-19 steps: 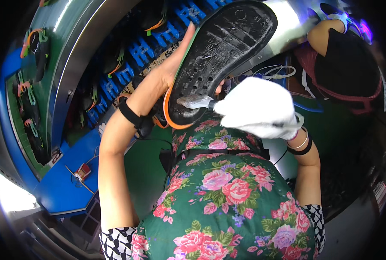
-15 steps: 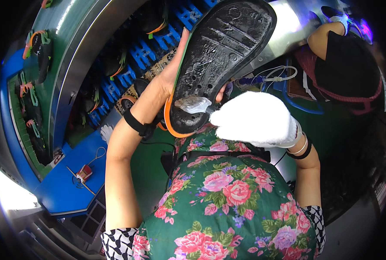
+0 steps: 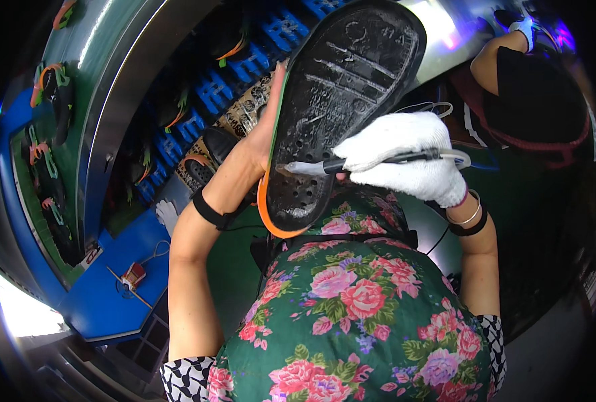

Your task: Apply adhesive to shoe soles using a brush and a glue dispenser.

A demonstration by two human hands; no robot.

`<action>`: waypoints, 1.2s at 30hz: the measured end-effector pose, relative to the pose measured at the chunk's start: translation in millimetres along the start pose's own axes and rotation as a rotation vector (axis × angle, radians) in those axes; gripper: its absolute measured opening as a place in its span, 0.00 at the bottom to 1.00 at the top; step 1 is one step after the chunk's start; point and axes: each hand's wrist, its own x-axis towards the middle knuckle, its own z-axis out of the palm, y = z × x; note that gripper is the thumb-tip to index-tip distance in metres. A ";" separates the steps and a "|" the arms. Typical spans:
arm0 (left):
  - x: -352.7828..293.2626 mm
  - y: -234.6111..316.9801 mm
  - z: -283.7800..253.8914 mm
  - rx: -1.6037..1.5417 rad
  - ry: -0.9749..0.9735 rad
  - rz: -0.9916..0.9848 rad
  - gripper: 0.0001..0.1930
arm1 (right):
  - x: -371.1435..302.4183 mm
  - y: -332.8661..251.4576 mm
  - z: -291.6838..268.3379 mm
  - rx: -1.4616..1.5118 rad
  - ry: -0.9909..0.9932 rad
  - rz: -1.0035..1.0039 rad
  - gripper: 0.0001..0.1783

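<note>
Upright before me, a black shoe sole (image 3: 328,100) shows its underside, with a wet shine, raised bars and small holes, and an orange and green edge. My bare left hand (image 3: 274,114) is closed round its left side, most of the fingers hidden behind it. In a white knitted glove, my right hand (image 3: 405,157) grips a brush (image 3: 305,168) by its black handle. A pale tube runs from the handle's rear end. The brush's bristles touch the sole's lower left part, near the orange edge.
At upper left, a metal-edged conveyor (image 3: 104,94) curves past, with black shoes (image 3: 60,100) beyond it. Blue racks (image 3: 214,90) stand behind the sole. A blue table (image 3: 110,305) at lower left bears a small red-and-white object (image 3: 134,275). A co-worker (image 3: 526,94) is at upper right.
The brush has shifted left across the sole, from its lower middle to near the left edge. My right hand has turned, so the handle and tube now show. The sole sits slightly lower.
</note>
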 end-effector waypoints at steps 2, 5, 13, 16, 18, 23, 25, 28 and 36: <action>-5.0 -8.5 6.5 0.081 -0.143 -0.060 0.51 | -1.5 -0.4 -7.7 0.015 -0.003 0.042 0.07; -4.9 -11.2 3.6 0.368 0.004 0.019 0.51 | -2.0 0.8 -9.2 0.061 -0.013 0.098 0.08; -21.6 -11.5 -0.6 0.325 0.012 -0.231 0.59 | 1.9 -0.3 -20.8 0.088 0.030 0.275 0.11; -29.4 -14.9 -6.5 0.280 -0.002 -0.198 0.61 | 4.4 7.7 -28.5 -0.066 0.039 0.066 0.11; -28.9 -13.0 -9.2 0.245 0.009 -0.175 0.61 | 2.7 13.0 -32.4 -0.091 0.109 0.014 0.11; -38.9 -20.2 -14.9 0.066 -0.018 -0.194 0.63 | 0.1 0.5 -42.5 -0.226 0.276 -0.080 0.08; -38.9 -22.7 -21.4 -0.020 -0.054 -0.154 0.63 | 5.8 -1.1 -33.0 -0.260 0.202 -0.220 0.07; -35.1 -23.8 -24.2 0.003 0.021 -0.101 0.63 | 6.5 -1.0 -17.6 -0.318 0.214 -0.228 0.07; -24.9 -27.1 -41.3 -0.090 -0.027 0.173 0.31 | 16.7 0.2 -2.1 -0.568 0.236 -0.337 0.11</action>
